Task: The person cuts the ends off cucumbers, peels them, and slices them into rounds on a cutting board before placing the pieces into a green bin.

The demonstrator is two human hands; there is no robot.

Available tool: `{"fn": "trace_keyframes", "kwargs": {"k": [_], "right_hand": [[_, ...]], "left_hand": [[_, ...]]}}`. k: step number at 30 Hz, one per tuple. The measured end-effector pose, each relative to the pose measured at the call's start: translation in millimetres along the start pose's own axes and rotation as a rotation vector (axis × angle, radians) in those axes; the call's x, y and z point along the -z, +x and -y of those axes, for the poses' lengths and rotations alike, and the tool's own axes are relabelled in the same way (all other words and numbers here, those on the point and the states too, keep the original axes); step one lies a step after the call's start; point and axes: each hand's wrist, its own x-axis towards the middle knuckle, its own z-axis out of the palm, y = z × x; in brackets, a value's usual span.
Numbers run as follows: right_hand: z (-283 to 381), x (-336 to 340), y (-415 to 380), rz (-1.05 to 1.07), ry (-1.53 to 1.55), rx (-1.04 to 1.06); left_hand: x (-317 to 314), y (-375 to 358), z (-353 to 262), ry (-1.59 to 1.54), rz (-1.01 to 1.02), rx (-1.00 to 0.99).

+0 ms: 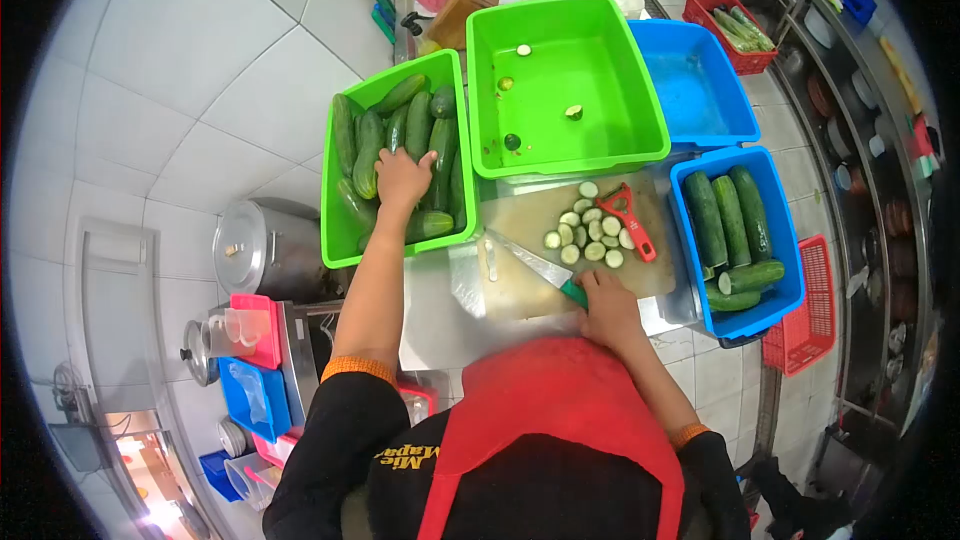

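My left hand (402, 180) reaches into the left green tub (342, 252). Its fingers and thumb close around the near end of a cucumber (397, 127), among several others. My right hand (608, 305) grips the green handle of a knife (538, 262), whose blade lies across the cutting board (520, 298) and points up and left. Beside the blade, several round cucumber slices (594, 230) are scattered on the board. A red peeler (626, 220) rests at their right, touching or overlapping some slices.
A large green tub (570, 165) beyond the board holds a few cut ends. At right, a blue tub (740, 328) contains several cucumbers, with another blue tub (700, 90) behind it. A lidded metal pot (243, 248) stands left; a red crate (808, 310) sits low at right.
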Motion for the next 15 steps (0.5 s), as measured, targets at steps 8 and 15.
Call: {"fn": "trace_keyframes", "kwargs": {"k": [8, 15], "right_hand": [[-15, -15, 9, -0.113, -0.009, -0.236], [-8, -3, 15, -0.127, 0.036, -0.194]], "left_hand": [[-17, -3, 41, -0.264, -0.009, 0.009], [104, -118, 31, -1.065, 0.231, 0.082]]}}
